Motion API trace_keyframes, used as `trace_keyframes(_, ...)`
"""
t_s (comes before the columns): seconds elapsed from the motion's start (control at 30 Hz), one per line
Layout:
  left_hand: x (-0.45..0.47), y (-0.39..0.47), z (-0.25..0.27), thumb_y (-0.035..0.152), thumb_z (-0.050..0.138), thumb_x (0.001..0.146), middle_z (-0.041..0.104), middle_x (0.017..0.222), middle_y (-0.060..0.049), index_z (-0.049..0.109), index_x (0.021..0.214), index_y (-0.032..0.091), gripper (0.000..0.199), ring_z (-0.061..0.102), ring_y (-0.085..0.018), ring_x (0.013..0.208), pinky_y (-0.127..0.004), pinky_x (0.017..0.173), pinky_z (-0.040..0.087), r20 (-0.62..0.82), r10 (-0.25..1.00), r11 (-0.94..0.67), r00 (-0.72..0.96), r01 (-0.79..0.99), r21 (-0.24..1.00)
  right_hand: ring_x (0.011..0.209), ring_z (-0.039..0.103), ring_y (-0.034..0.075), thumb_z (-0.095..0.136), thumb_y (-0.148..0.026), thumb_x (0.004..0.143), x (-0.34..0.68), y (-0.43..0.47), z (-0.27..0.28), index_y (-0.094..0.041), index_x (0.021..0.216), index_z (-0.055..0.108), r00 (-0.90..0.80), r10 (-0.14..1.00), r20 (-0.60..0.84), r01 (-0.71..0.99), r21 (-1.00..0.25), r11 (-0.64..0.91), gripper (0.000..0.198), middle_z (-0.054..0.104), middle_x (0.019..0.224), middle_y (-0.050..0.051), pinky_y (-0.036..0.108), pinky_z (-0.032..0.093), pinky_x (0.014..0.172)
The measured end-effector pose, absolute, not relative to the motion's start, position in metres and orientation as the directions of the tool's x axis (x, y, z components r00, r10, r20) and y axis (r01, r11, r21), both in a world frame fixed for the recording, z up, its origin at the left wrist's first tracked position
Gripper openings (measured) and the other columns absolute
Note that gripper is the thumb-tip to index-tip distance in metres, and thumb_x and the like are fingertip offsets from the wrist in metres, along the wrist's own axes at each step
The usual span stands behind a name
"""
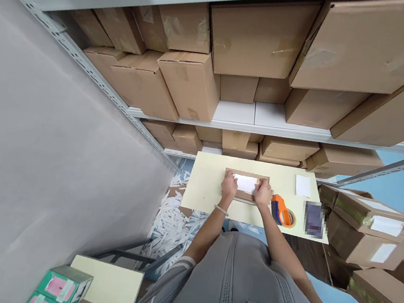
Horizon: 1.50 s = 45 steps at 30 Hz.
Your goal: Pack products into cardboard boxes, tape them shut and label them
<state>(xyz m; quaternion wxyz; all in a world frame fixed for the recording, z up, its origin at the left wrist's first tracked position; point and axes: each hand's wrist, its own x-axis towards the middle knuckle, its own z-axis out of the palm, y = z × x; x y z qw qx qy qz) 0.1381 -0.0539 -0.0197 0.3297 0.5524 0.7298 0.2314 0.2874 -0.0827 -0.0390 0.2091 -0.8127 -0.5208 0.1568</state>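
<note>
A small brown cardboard box [245,196] lies on the pale yellow table in front of me. Across its top is a white label [245,183] with a bit of yellow at its right end. My left hand [229,185], with a band at the wrist, is closed at the label's left end. At the opposite end, my right hand [263,192] has its fingers bent onto the label and the box edge. Whether the label is stuck down I cannot tell. Just right of my right hand lies an orange and blue tape dispenser [281,210] with a roll of tape.
On the table [204,198] are a white paper [303,186] and a blurred dark object [314,220]. Shelves of cardboard boxes [261,41] rise behind it. Labelled boxes [370,239] are stacked at right. Paper strips [174,221] litter the floor at left, beside a grey wall [62,130].
</note>
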Motion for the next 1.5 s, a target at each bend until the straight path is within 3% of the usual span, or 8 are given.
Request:
trace_keyframes(0.17,0.14,-0.057,-0.02,0.014,0.057,0.093,0.068,0.117,-0.009,0.054,0.118,0.023,0.027,0.067,-0.021,0.107,-0.031,0.088,0.049,-0.166,0.975,0.222,-0.148,0.687,0.692,0.109,0.055,0.03,0.043,-0.02,0.09,0.286,-0.084,-0.041,-0.016,0.12,0.053,0.4,0.916,0.0,0.805,-0.477,-0.352,0.032,0.066,0.11,0.015,0.04,0.033,0.091)
trace_keyframes(0.47,0.145,-0.06,-0.016,0.013,0.047,0.095,0.061,0.126,-0.014,0.054,0.122,0.02,0.029,0.06,-0.026,0.119,-0.034,0.093,0.051,-0.132,0.99,0.11,-0.047,0.841,0.53,0.106,0.055,0.03,0.042,-0.024,0.093,0.285,-0.089,-0.044,-0.016,0.121,0.052,0.371,0.926,0.069,0.847,-0.433,-0.307,0.031,0.064,0.11,0.016,0.039,0.036,0.091)
trace_keyframes(0.63,0.131,-0.061,-0.009,0.028,0.054,0.094,0.048,0.141,-0.015,0.048,0.135,0.022,0.042,0.056,-0.029,0.122,-0.037,0.092,0.054,-0.082,0.993,0.114,-0.087,0.888,0.446,0.104,0.055,0.029,0.043,-0.029,0.094,0.291,-0.09,-0.043,-0.016,0.121,0.053,0.361,0.929,0.085,0.852,-0.434,-0.291,0.032,0.059,0.117,0.016,0.039,0.039,0.089)
trace_keyframes(0.73,0.119,-0.062,-0.005,0.032,0.048,0.096,0.045,0.148,-0.016,0.046,0.141,0.021,0.047,0.051,-0.031,0.129,-0.044,0.105,0.046,-0.036,0.997,0.079,-0.071,0.892,0.445,0.109,0.053,0.031,0.04,-0.033,0.096,0.294,-0.089,-0.04,-0.014,0.124,0.053,0.339,0.931,0.135,0.867,-0.429,-0.254,0.036,0.058,0.121,0.018,0.041,0.039,0.093)
trace_keyframes(0.8,0.116,-0.064,-0.003,0.031,0.04,0.098,0.035,0.158,-0.013,0.041,0.147,0.021,0.05,0.038,-0.031,0.142,-0.048,0.117,0.033,0.034,0.999,-0.003,-0.014,0.893,0.45,0.118,0.049,0.032,0.033,-0.035,0.098,0.291,-0.089,-0.038,-0.012,0.13,0.051,0.309,0.933,0.183,0.884,-0.419,-0.21,0.043,0.056,0.129,0.019,0.043,0.037,0.099)
trace_keyframes(0.93,0.126,-0.078,-0.005,0.025,0.034,0.098,0.025,0.164,-0.004,0.027,0.156,0.022,0.059,0.014,-0.023,0.154,-0.045,0.127,0.011,0.12,0.969,-0.245,0.214,0.859,0.45,0.142,0.033,0.029,0.019,-0.036,0.101,0.275,-0.096,-0.039,-0.01,0.148,0.037,0.127,0.969,0.211,0.93,-0.366,-0.042,0.057,0.044,0.151,0.016,0.045,0.024,0.115)
trace_keyframes(1.13,0.135,-0.102,-0.021,0.021,0.036,0.095,0.031,0.161,0.0,0.026,0.157,0.025,0.063,0.021,-0.019,0.152,-0.043,0.127,0.011,0.025,0.895,-0.414,0.446,0.807,0.42,0.151,0.019,0.023,0.018,-0.033,0.1,0.264,-0.116,-0.056,-0.013,0.156,0.028,-0.132,0.988,0.075,0.949,-0.279,0.148,0.06,0.033,0.161,0.01,0.046,0.014,0.122)
trace_keyframes(1.5,0.129,-0.092,-0.033,0.028,0.036,0.098,0.031,0.161,-0.002,0.025,0.157,0.023,0.06,0.021,-0.018,0.152,-0.045,0.127,0.004,-0.05,0.939,-0.288,0.339,0.861,0.418,0.151,0.022,0.023,0.024,-0.036,0.1,0.277,-0.112,-0.061,-0.008,0.157,0.026,-0.05,0.999,0.022,0.963,-0.262,0.054,0.063,0.028,0.162,0.013,0.047,0.01,0.123)
